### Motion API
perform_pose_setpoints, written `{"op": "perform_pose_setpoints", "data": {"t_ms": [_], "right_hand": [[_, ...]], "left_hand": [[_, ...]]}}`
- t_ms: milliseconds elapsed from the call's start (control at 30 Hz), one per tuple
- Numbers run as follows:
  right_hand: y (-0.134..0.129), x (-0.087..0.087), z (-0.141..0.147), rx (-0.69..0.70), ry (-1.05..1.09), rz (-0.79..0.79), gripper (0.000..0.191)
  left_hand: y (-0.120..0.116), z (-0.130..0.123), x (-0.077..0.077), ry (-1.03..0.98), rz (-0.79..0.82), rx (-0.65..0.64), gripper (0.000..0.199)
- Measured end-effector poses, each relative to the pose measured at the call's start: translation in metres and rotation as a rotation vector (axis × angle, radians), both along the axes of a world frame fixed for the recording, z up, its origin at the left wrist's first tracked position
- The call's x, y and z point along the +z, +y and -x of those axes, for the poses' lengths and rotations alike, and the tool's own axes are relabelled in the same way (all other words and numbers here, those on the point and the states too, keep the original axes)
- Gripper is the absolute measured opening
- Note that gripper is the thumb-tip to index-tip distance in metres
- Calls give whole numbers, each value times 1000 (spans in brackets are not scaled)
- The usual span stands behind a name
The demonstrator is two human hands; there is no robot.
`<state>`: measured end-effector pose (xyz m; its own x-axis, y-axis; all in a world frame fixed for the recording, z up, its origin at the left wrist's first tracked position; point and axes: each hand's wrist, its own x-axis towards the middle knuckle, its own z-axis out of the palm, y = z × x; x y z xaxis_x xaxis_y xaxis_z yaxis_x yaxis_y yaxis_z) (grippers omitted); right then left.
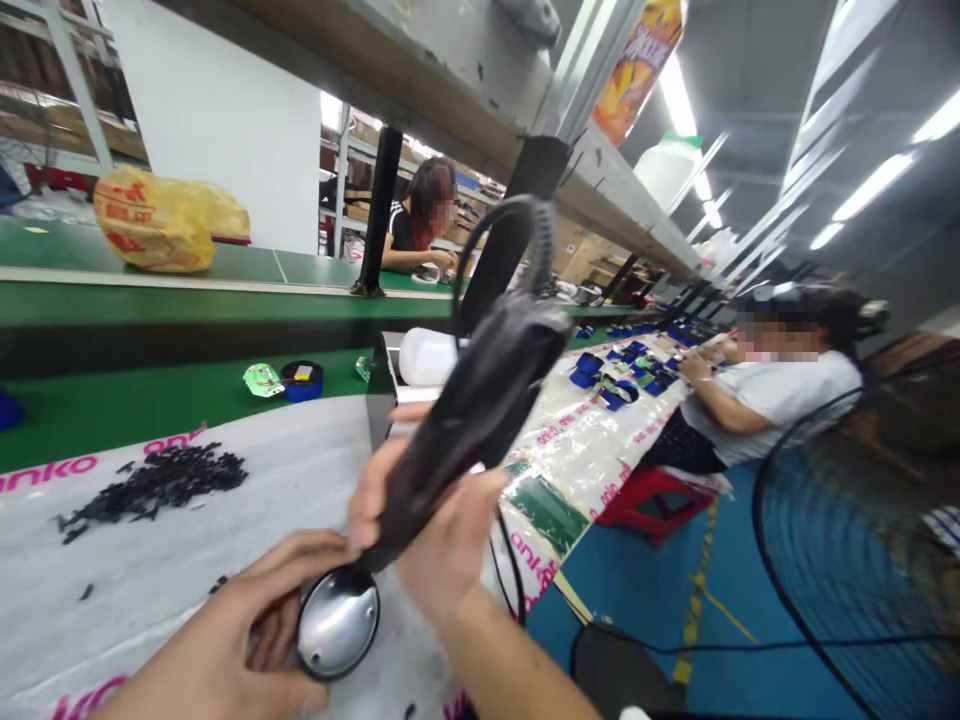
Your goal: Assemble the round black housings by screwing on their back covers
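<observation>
Pinching a round silver disc (339,622) by its dark edge, the left hand (202,640) has its thumb at the lower side and its fingers curled round the far side, holding the piece over the white sheet (300,460) laid on the green counter (187,390). The disc looks stiff and probably fairly light; its domed face shines like polished metal, so it would likely slide under a fingertip and mark easily. The edge seems the better place to hold it, leaving the face and its small holes free. The right hand (450,540) has its fingers closed round the lower part of a long black tool (472,400), which leans with its narrow end down at the top of the disc; blur hides whether the two touch. The tool looks rigid and likely the heavier of the pair, with much of its body above the grip, so it may want to tip; holding low should help steer the end, while a hold farther up would balance it better. A dark cord (540,240) arcs from its upper end and could tug a little, though it looks flexible enough to give.
</observation>
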<state>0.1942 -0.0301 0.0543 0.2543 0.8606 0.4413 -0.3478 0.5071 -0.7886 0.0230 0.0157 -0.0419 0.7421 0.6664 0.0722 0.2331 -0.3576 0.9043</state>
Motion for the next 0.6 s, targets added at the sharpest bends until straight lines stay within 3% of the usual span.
{"op": "perform_pose_setpoints", "data": {"t_ms": [33, 133, 200, 267, 367, 433, 500, 600], "right_hand": [[1, 10, -12, -57, -18, -35, 68], [11, 35, -49, -431, -149, -134, 58], [21, 38, -65, -564, -189, -129, 56], [31, 33, -72, -608, -209, -101, 57], [36, 22, -73, -633, -228, -64, 59], [31, 18, -71, -626, -231, -14, 61], [21, 19, -64, -546, -217, 52, 65], [3, 24, -41, -356, -152, 82, 69]], "left_hand": [[0, 1, 7, 12, 27, 13, 71], [-3, 4, 19, 45, 131, 40, 68], [-7, 5, 22, 67, 161, 38, 64], [-11, 2, 22, 97, 136, 35, 67], [-17, -9, 23, 115, 51, 96, 78], [-17, -17, 27, 100, 52, 176, 73], [-15, -21, 35, 94, 122, 204, 63], [-10, -19, 47, 78, 242, 100, 54]]}}
